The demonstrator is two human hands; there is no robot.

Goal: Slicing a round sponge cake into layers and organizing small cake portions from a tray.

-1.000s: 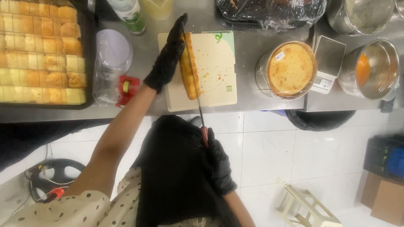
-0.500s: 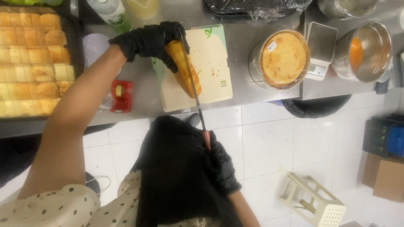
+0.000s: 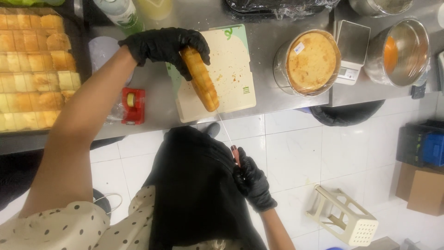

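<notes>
Bread loaf (image 3: 200, 78) rests on the cutting board (image 3: 233, 69) on the worktop (image 3: 277, 99). Left hand (image 3: 164, 46) has its fingers clamped on the loaf's far end to steady it. Right hand (image 3: 252, 180) has its fingers closed round the handle of the knife (image 3: 225, 132), whose blade enters the loaf's near end, lengthwise.

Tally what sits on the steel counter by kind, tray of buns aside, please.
Cutting board: 1
Bread loaf, held on the board by the left hand: 1
Round metal containers: 2
Kitchen scale: 1
Red tape dispenser: 1
Bottles: 2
Total: 8
</notes>
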